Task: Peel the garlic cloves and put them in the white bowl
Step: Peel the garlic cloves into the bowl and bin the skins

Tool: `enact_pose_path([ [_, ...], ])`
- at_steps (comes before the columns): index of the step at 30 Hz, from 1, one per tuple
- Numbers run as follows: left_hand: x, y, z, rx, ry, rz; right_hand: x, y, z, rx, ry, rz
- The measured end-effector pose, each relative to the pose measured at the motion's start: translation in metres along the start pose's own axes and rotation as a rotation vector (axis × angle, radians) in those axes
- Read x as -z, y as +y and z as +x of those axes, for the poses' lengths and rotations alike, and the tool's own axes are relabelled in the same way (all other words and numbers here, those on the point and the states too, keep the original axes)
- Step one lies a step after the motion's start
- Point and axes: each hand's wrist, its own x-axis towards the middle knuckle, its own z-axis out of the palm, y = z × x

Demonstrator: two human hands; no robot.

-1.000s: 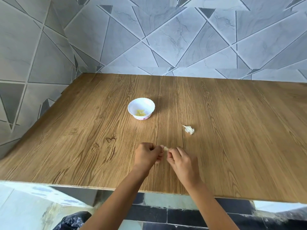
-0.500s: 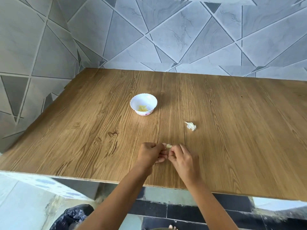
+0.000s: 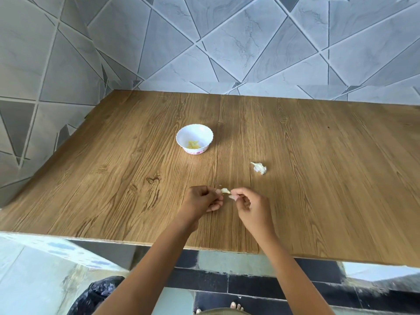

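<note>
A small garlic clove (image 3: 225,190) is held just above the wooden table between both hands. My left hand (image 3: 203,199) pinches its left end with curled fingers. My right hand (image 3: 248,206) pinches the right end, where a bit of pale skin shows at the fingertips. The white bowl (image 3: 195,138) with a scalloped rim stands farther back on the table, with several yellowish peeled cloves (image 3: 193,144) in its bottom. A pale piece of garlic with its papery skin (image 3: 259,168) lies on the table to the right of the bowl, beyond my right hand.
The wooden table (image 3: 318,178) fits into a corner of grey tiled walls at the back and left. Its front edge runs just under my forearms. A dark plastic bag (image 3: 100,294) sits on the floor below left.
My hands have drawn slightly apart, so more of the clove shows between them. The view has shifted a little; the bowl and the garlic piece on the table have not moved.
</note>
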Motion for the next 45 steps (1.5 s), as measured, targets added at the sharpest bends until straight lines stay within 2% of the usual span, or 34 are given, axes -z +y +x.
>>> enact_pose_path([
  [3, 0.0, 0.001, -0.001, -0.079, -0.007, 0.073, 0.005, -0.011, 0.004, -0.218, -0.092, 0.236],
  [6, 0.001, 0.002, -0.001, -0.108, -0.032, 0.135, 0.009, -0.014, 0.006, -0.348, -0.13, 0.378],
  [10, -0.001, 0.004, -0.001, 0.012, -0.083, 0.008, 0.011, -0.018, 0.005, -0.516, -0.171, 0.59],
  [12, -0.004, 0.002, -0.002, 0.023, -0.043, 0.018, 0.007, -0.016, 0.002, -0.48, -0.121, 0.491],
  [15, -0.005, -0.009, 0.003, -0.225, 0.216, 0.453, 0.001, -0.009, -0.003, -0.266, 0.045, 0.152],
  [17, -0.004, -0.009, 0.004, -0.358, 0.293, 0.582, 0.0, -0.006, -0.003, -0.221, 0.082, 0.116],
  [20, 0.002, -0.008, 0.008, -0.432, 0.248, 0.71, 0.005, -0.007, -0.002, -0.288, 0.04, 0.281],
  [23, 0.006, -0.008, 0.008, -0.459, 0.13, 0.808, 0.008, -0.007, -0.003, -0.391, 0.001, 0.474],
  [26, 0.008, -0.004, 0.008, -0.547, 0.107, 0.77, 0.01, -0.009, -0.004, -0.487, -0.028, 0.616],
  [28, 0.009, -0.001, 0.009, -0.556, 0.145, 0.724, 0.012, -0.01, -0.004, -0.491, -0.043, 0.642],
  [30, 0.01, 0.002, 0.009, -0.554, 0.157, 0.788, 0.013, -0.013, -0.004, -0.5, -0.051, 0.671],
  [32, 0.009, 0.003, 0.009, -0.569, 0.079, 0.858, 0.014, -0.013, -0.003, -0.518, -0.05, 0.691],
  [34, 0.007, 0.003, 0.008, -0.55, 0.044, 0.824, 0.014, -0.013, -0.002, -0.534, -0.044, 0.699],
  [36, 0.005, 0.004, 0.008, -0.506, 0.126, 0.831, 0.014, -0.011, -0.002, -0.548, -0.037, 0.697],
  [38, 0.003, 0.004, 0.006, -0.472, 0.216, 0.939, 0.014, -0.01, -0.002, -0.556, -0.035, 0.702],
  [40, 0.001, 0.006, 0.003, -0.499, 0.246, 1.007, 0.014, -0.01, -0.002, -0.555, -0.039, 0.713],
  [43, 0.003, 0.008, 0.005, -0.495, 0.076, 1.145, 0.014, -0.011, -0.001, -0.549, -0.043, 0.731],
  [45, 0.005, 0.009, 0.007, -0.519, 0.062, 1.079, 0.013, -0.011, 0.0, -0.547, -0.043, 0.735],
])
